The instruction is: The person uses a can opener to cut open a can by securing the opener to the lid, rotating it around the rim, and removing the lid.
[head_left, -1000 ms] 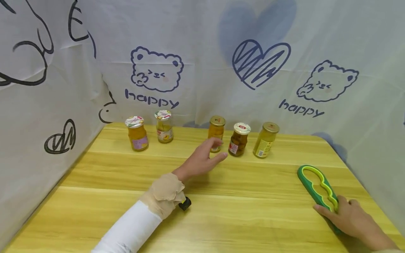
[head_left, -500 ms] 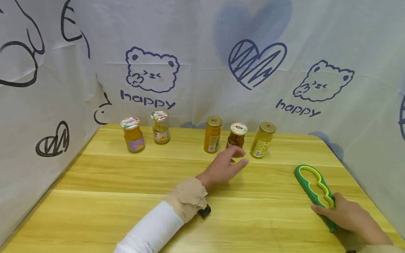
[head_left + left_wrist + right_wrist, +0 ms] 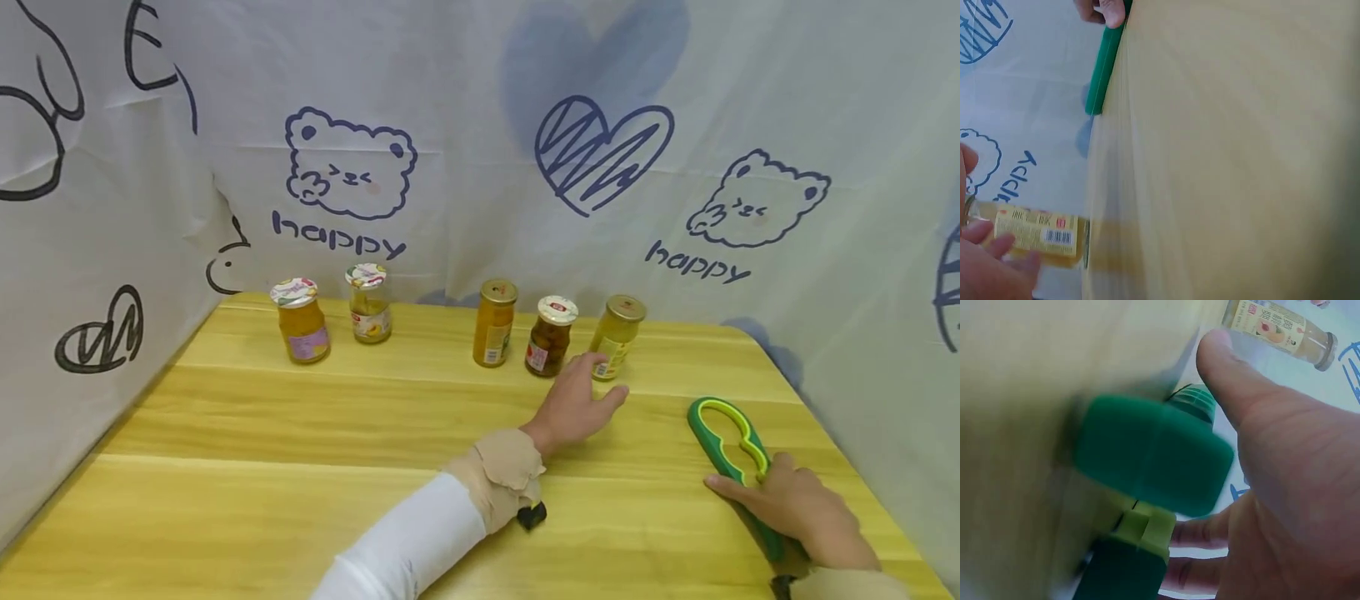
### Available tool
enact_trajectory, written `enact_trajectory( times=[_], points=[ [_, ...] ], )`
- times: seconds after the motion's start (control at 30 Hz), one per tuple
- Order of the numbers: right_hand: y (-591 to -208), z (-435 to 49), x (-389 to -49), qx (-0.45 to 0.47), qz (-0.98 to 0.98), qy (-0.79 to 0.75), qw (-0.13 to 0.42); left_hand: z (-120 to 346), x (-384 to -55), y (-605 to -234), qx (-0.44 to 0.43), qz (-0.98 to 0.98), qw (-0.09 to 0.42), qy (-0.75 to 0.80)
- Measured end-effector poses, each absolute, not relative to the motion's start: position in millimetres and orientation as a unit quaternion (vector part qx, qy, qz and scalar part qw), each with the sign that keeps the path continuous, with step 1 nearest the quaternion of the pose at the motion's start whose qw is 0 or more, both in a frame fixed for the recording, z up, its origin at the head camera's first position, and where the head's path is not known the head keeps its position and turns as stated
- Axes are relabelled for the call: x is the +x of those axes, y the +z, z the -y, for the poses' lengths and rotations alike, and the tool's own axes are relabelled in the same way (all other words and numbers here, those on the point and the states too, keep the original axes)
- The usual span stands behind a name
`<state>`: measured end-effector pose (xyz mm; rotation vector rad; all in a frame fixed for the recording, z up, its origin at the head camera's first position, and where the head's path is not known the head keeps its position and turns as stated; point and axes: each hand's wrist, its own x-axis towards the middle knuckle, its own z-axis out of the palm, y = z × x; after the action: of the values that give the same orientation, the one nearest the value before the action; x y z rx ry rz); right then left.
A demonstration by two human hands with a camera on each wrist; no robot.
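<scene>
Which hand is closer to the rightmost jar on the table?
Left. The left hand is just in front of the rightmost jar; the right hand is farther off, to its right, holding the green tool.

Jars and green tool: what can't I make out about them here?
Head view: part of the rightmost jar, behind the left hand.
Head view: part of the green tool, covered by the right hand.
Left wrist view: more of the green tool, beyond the top edge.
Head view: fine print on the leftmost jar, too small to read.
</scene>
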<state>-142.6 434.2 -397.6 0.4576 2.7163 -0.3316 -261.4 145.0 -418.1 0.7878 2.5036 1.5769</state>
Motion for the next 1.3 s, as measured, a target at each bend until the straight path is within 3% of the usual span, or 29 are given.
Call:
enact_trajectory(
  times=[0.3,0.67,1.3],
  points=[
    [-402.4,-441.5,-145.5,0.141,-0.96,-0.148,0.19,-163.6,-273.8,-419.0,0.132,-0.804,0.037,0.578],
    [-402.9,-451.5,-142.6,0.155,-0.955,-0.155,0.198,-185.8,-293.5,-416.5,0.117,-0.825,0.05,0.551],
    [-404.7,-447.7,-146.6,0.159,-0.958,-0.173,0.162,-206.3,-325.4,-424.2,0.108,-0.811,-0.004,0.575]
  ],
)
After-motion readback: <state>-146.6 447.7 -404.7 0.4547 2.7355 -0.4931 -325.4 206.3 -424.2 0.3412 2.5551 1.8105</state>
